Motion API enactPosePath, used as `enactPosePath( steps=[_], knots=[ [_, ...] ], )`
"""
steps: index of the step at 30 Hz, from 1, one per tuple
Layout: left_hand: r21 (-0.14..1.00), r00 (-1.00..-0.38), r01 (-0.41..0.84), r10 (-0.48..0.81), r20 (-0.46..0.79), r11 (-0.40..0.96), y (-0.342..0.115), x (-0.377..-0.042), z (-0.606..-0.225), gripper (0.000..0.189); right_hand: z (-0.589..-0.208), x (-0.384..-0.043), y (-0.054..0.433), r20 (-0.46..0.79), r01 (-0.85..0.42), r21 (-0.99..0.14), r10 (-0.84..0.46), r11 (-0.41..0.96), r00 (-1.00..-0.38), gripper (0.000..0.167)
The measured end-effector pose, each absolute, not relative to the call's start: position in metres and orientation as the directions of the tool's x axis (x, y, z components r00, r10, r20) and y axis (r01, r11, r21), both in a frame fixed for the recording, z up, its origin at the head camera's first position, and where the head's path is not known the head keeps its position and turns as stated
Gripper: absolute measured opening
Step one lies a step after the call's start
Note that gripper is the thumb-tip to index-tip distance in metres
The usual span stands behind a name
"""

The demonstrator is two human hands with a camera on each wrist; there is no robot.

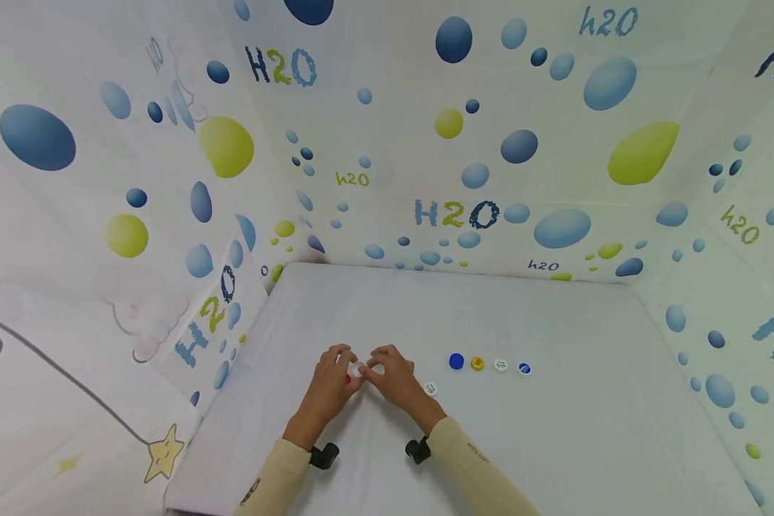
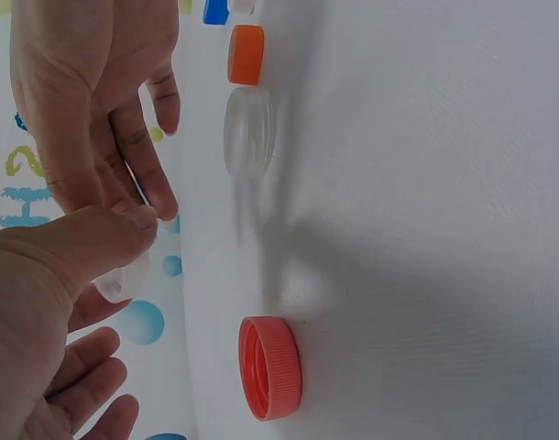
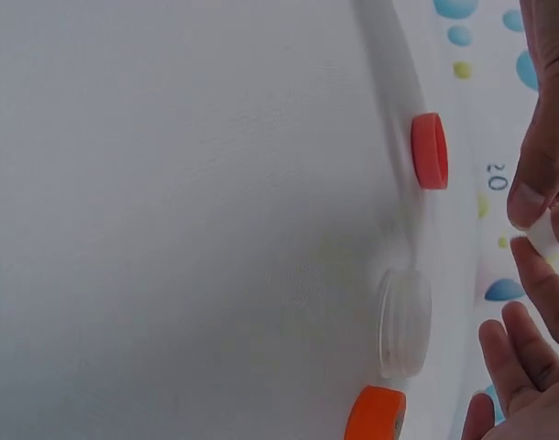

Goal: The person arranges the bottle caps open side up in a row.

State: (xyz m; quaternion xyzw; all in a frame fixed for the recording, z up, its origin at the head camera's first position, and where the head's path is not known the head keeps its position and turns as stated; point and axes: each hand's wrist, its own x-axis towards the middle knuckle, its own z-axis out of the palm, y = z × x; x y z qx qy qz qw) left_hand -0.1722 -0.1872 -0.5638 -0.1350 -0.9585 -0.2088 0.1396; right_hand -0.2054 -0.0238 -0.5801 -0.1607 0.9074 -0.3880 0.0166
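My left hand [image 1: 332,373] pinches a translucent white bottle cap [image 2: 124,278] between thumb and finger, lifted off the table. Close against it is my right hand [image 1: 396,376], its fingertips at the same cap; whether they grip it or only touch it is hidden. A red bottle cap [image 2: 270,367] lies below the left hand, hollow side partly showing. Farther right, a clear cap [image 2: 248,133] and an orange cap [image 3: 376,417] stand on the cloth in the wrist views.
Right of the hands, a white cap [image 1: 431,388] lies nearest. Beyond it a blue cap [image 1: 456,361], a yellow cap [image 1: 477,363], another white cap [image 1: 501,365] and a blue-and-white cap [image 1: 524,368] form a row. Printed curtains surround the white table [image 1: 555,444].
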Motion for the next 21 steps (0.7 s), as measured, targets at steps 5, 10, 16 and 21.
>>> enactPosePath(
  steps=[5, 10, 16, 21],
  knots=[
    [0.360, -0.932, 0.310, 0.206, 0.299, 0.880, -0.189, -0.173, -0.563, 0.031, -0.574, -0.203, -0.022, 0.102, -0.329, -0.655, -0.352, 0.681, -0.930, 0.033],
    [0.375, -0.952, 0.272, 0.192, 0.236, 0.886, -0.189, -0.172, -0.565, 0.031, -0.567, -0.202, -0.018, 0.143, -0.444, -0.526, -0.439, 0.725, -0.887, 0.033],
    [0.382, -0.956, 0.273, 0.206, 0.209, 0.883, -0.189, -0.172, -0.567, 0.032, -0.570, -0.200, -0.016, 0.177, -0.530, -0.432, -0.507, 0.730, -0.843, 0.032],
    [0.383, -0.960, 0.267, 0.209, 0.186, 0.884, -0.190, -0.173, -0.572, 0.033, -0.575, -0.199, -0.015, 0.196, -0.551, -0.389, -0.519, 0.738, -0.832, 0.031]
  ],
)
